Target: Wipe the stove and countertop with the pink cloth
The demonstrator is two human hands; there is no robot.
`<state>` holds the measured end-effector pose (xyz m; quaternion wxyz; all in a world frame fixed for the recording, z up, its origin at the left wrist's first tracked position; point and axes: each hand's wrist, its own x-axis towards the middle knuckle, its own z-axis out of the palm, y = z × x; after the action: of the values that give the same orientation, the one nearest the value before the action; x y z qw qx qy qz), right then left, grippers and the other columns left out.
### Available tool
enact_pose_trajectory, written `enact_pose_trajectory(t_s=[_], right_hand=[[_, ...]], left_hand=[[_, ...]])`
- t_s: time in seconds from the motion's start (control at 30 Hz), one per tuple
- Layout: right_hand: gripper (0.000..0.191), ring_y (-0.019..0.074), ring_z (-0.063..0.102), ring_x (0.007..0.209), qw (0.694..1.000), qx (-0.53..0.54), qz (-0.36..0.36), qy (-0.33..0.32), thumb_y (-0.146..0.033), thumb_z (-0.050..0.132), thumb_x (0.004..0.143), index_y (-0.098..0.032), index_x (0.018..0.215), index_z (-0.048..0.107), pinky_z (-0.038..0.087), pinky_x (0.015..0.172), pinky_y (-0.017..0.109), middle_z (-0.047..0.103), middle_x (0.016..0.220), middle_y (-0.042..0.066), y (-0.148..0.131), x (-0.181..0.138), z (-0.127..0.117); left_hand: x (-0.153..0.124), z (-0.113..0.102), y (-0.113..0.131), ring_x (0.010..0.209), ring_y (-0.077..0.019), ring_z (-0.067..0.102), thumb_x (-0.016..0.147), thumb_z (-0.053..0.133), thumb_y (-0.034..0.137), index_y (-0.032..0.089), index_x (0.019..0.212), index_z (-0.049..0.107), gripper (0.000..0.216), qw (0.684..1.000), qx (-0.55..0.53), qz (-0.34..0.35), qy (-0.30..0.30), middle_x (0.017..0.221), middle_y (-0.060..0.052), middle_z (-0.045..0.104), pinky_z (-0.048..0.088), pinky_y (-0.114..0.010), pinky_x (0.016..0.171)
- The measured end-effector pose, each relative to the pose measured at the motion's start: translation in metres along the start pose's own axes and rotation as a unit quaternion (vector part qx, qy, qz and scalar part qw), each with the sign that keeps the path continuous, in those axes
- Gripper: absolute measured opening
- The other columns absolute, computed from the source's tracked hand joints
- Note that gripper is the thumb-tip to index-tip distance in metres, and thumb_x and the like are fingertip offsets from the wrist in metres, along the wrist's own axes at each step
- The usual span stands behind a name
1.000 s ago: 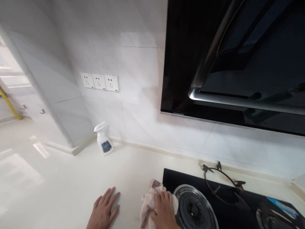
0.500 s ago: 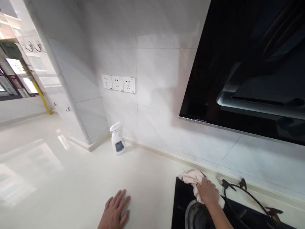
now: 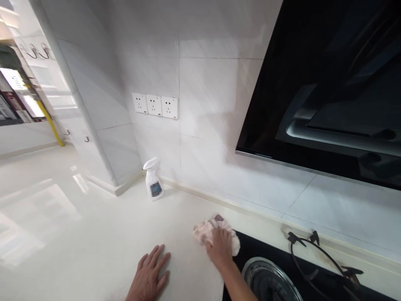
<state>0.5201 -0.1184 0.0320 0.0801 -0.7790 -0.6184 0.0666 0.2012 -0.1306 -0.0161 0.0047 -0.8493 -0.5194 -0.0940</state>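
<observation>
Cloth (image 3: 203, 230) lies bunched on the counter (image 3: 181, 259), overlapping the far left corner of the black stove (image 3: 255, 246). The right hand (image 3: 222, 246) grasps it from above; the left hand (image 3: 148, 271) rests spread on the counter, holding nothing. Loose folds could catch on the stove edge if dragged across it. A low stroke could knock the right forearm (image 3: 236, 279) against the nearby burner (image 3: 271, 284). Spray bottle (image 3: 153, 182) stands well apart; tipping appears unlikely.
</observation>
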Motion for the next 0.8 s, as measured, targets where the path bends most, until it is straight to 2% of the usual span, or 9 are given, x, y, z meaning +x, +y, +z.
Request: enact_pose_trajectory(t_s=[0.07, 0.17, 0.33, 0.43, 0.5, 0.6, 0.7, 0.77, 0.8], right_hand=[[0.059, 0.0327, 0.047, 0.144, 0.998, 0.019, -0.06, -0.013, -0.048, 0.054, 0.09, -0.021, 0.142, 0.054, 0.029, 0.126, 0.048, 0.057, 0.152, 0.012, -0.016, -0.017, 0.013], [0.056, 0.0303, 0.045, 0.146, 0.994, 0.034, -0.107, -0.019, -0.043, 0.058, 0.088, -0.025, 0.141, 0.055, 0.025, 0.128, 0.046, 0.056, 0.154, 0.006, -0.006, -0.02, 0.016], [0.04, 0.0316, 0.055, 0.132, 0.999, 0.009, -0.048, 0.024, -0.038, 0.051, 0.092, -0.023, 0.127, 0.061, 0.032, 0.12, 0.051, 0.066, 0.134, 0.011, 0.039, 0.035, -0.001], [0.039, 0.0327, 0.058, 0.124, 0.999, -0.007, -0.016, 0.052, -0.04, 0.049, 0.093, -0.018, 0.122, 0.063, 0.039, 0.111, 0.05, 0.068, 0.125, 0.015, 0.039, 0.062, -0.002], [0.042, 0.036, 0.058, 0.123, 0.997, -0.019, 0.002, 0.075, -0.039, 0.05, 0.092, -0.013, 0.123, 0.062, 0.04, 0.108, 0.052, 0.066, 0.127, 0.02, 0.031, 0.067, 0.004], [0.05, 0.0399, 0.056, 0.129, 0.993, -0.037, 0.0, 0.112, -0.04, 0.052, 0.092, -0.01, 0.131, 0.059, 0.037, 0.113, 0.055, 0.062, 0.138, 0.024, 0.017, 0.051, 0.019], [0.055, 0.04, 0.054, 0.135, 0.989, -0.049, -0.033, 0.135, -0.044, 0.055, 0.092, -0.011, 0.135, 0.059, 0.037, 0.117, 0.055, 0.062, 0.143, 0.021, 0.013, 0.011, 0.043], [0.05, 0.0379, 0.056, 0.135, 0.979, -0.052, -0.075, 0.181, -0.047, 0.054, 0.093, -0.016, 0.131, 0.063, 0.04, 0.116, 0.055, 0.067, 0.138, 0.017, 0.015, -0.024, 0.064], [0.048, 0.0371, 0.059, 0.131, 0.961, -0.05, -0.111, 0.248, -0.048, 0.054, 0.093, -0.017, 0.129, 0.064, 0.043, 0.113, 0.056, 0.07, 0.134, 0.016, 0.016, -0.043, 0.076]], left_hand=[[0.0, 0.003, -0.001, 0.147, -0.0296, 0.049, 0.1, 0.051, 0.05, 0.042, 0.145, 0.059, 0.046, 1.0, 0.006, 0.002, 0.002, 0.161, -0.002, 0.049, 0.044, -0.054, 0.117], [-0.001, 0.005, -0.003, 0.146, -0.0303, 0.049, 0.1, 0.05, 0.052, 0.042, 0.144, 0.06, 0.046, 1.0, 0.009, 0.008, 0.004, 0.161, -0.002, 0.049, 0.045, -0.055, 0.116], [-0.004, 0.008, -0.004, 0.146, -0.0301, 0.049, 0.1, 0.052, 0.048, 0.04, 0.146, 0.058, 0.047, 0.999, 0.011, 0.023, 0.026, 0.161, -0.003, 0.05, 0.044, -0.053, 0.115], [-0.005, 0.01, -0.005, 0.145, -0.0298, 0.05, 0.1, 0.053, 0.047, 0.039, 0.145, 0.059, 0.046, 0.998, 0.017, 0.037, 0.051, 0.16, -0.004, 0.052, 0.045, -0.052, 0.114], [-0.005, 0.011, -0.006, 0.143, -0.0295, 0.052, 0.1, 0.054, 0.047, 0.039, 0.145, 0.059, 0.046, 0.997, 0.024, 0.045, 0.062, 0.159, -0.004, 0.052, 0.046, -0.052, 0.112], [-0.005, 0.012, -0.007, 0.143, -0.0301, 0.052, 0.1, 0.054, 0.047, 0.039, 0.145, 0.058, 0.046, 0.996, 0.031, 0.052, 0.069, 0.159, -0.004, 0.053, 0.047, -0.053, 0.11], [-0.005, 0.013, -0.006, 0.143, -0.0306, 0.052, 0.099, 0.055, 0.046, 0.039, 0.144, 0.059, 0.046, 0.996, 0.032, 0.051, 0.073, 0.159, -0.005, 0.053, 0.047, -0.053, 0.11], [-0.005, 0.014, -0.006, 0.143, -0.0305, 0.052, 0.099, 0.055, 0.046, 0.038, 0.144, 0.059, 0.046, 0.996, 0.03, 0.048, 0.075, 0.158, -0.005, 0.053, 0.047, -0.052, 0.11], [-0.005, 0.015, -0.006, 0.143, -0.0303, 0.052, 0.099, 0.056, 0.046, 0.038, 0.144, 0.06, 0.046, 0.996, 0.029, 0.047, 0.077, 0.158, -0.005, 0.054, 0.046, -0.051, 0.111]])
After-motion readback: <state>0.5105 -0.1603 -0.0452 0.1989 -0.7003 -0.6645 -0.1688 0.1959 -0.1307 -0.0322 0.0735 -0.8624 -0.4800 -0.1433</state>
